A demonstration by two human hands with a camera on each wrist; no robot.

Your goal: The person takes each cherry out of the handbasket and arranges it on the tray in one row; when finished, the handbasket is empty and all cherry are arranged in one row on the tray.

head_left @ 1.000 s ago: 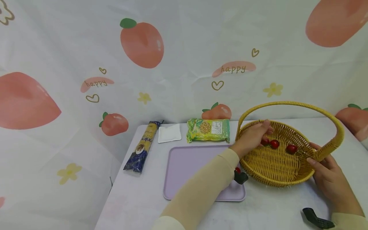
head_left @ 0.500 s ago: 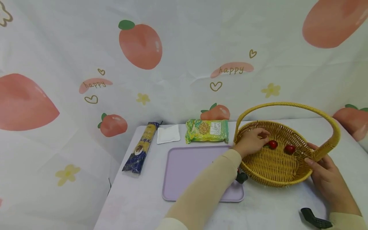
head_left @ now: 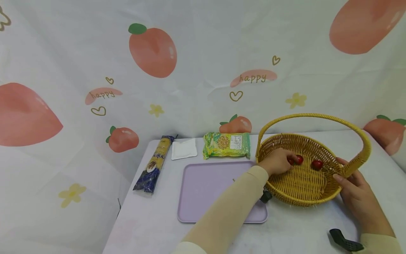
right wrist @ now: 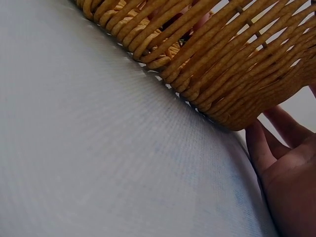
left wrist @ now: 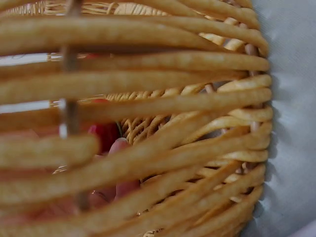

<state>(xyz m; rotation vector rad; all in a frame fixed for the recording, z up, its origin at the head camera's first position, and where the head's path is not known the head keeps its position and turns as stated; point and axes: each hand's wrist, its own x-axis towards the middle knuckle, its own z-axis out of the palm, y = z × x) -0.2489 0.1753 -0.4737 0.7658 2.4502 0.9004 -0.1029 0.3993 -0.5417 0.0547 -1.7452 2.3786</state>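
A round yellow wicker basket (head_left: 301,188) with a tall arched handle stands at the right of the table in the head view. My left hand (head_left: 278,161) reaches inside, fingers bent down around a red cherry (head_left: 290,161) partly covered by them. Right beside the fingertips lies a second cherry (head_left: 299,159); a third cherry (head_left: 317,165) sits farther right. Through the weave in the left wrist view, a fingertip shows next to a dark red cherry (left wrist: 104,136). My right hand (head_left: 356,192) grips the basket's right rim below the handle, thumb on top; its fingers press the outer wall in the right wrist view.
A lavender tray (head_left: 206,187) lies left of the basket, partly under the left sleeve. Behind it are a green-yellow packet (head_left: 226,145), a white square packet (head_left: 184,149) and a long blue-gold packet (head_left: 154,164). Black pieces sit beside the left wrist (head_left: 265,196) and right wrist (head_left: 345,241).
My left hand has lowered from above the basket's back left onto the cherries, its fingers bending in. The right hand keeps its grip on the rim. The head view has shifted slightly.
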